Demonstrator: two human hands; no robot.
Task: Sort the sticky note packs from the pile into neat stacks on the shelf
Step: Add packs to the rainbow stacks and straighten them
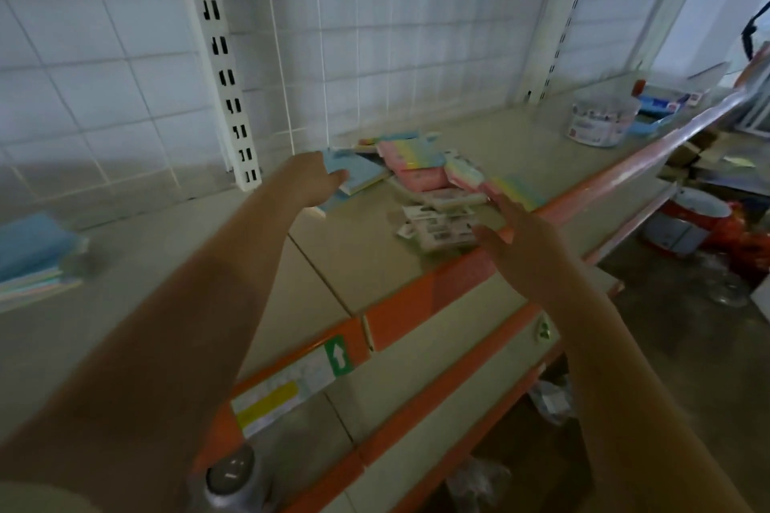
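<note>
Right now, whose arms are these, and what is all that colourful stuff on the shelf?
These arms belong to a person wearing a camera on their head, so this one picture looks down over their hands. The left hand grips a blue sticky note pack at the edge of the pile of pastel packs on the shelf. The right hand is open, fingers straight, by the packs near the front edge; whether it touches them is unclear. At far left sits a finished stack. Further right stands a clear tub.
</note>
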